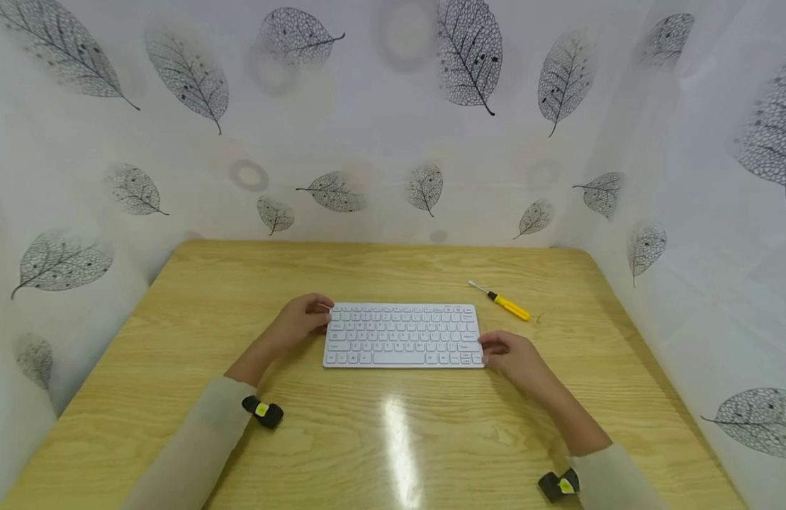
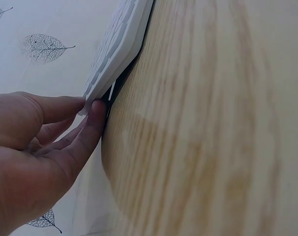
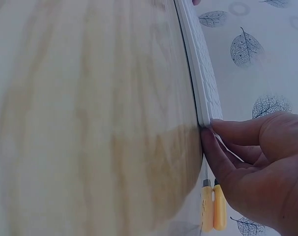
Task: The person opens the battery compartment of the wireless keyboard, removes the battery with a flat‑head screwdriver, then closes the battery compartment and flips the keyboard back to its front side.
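Note:
A slim white keyboard lies across the middle of the wooden table, its long space bar toward the person. At its left end, the left hand pinches the edge near the far corner. The left wrist view shows the left thumb and fingers closed on the keyboard's corner, with a dark gap under that end. My right hand grips the right end, lower down toward the near corner. In the right wrist view, its thumb and forefinger meet at the keyboard's corner.
Beyond the right hand lies a screwdriver with a yellow handle, black collar and metal shaft, pointing away to the left. The table is glossy, with a bright reflection near the front. White leaf-print sheeting stands behind it and on both sides.

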Demonstrator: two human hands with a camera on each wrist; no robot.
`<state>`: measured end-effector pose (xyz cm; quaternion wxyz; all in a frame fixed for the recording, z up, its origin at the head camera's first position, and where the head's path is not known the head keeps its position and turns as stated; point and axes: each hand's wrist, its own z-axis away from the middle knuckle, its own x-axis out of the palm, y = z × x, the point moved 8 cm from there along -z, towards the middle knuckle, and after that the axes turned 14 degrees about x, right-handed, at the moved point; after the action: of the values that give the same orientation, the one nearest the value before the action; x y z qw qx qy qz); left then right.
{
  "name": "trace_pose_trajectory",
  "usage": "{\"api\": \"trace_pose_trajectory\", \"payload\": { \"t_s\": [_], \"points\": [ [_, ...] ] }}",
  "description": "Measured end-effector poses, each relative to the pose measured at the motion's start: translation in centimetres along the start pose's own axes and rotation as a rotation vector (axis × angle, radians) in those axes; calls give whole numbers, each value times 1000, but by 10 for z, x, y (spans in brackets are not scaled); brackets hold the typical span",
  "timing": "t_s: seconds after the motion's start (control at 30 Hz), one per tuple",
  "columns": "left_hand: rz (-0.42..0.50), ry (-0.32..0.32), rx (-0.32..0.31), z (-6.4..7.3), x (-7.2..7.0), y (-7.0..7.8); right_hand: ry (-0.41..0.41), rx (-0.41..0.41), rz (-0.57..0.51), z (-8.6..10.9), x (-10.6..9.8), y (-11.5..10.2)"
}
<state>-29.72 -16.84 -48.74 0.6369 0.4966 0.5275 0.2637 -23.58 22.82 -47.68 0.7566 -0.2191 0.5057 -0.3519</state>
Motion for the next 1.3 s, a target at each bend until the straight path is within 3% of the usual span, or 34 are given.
{"api": "trace_pose_trajectory", "payload": {
  "t_s": [0.93,1.3],
  "points": [
    [59,5,-65,-3,1,6,44,0,-13,0,3,2],
    [73,8,-13,-3,-8,13,44,-30,-4,1,2,-4]
  ]
}}
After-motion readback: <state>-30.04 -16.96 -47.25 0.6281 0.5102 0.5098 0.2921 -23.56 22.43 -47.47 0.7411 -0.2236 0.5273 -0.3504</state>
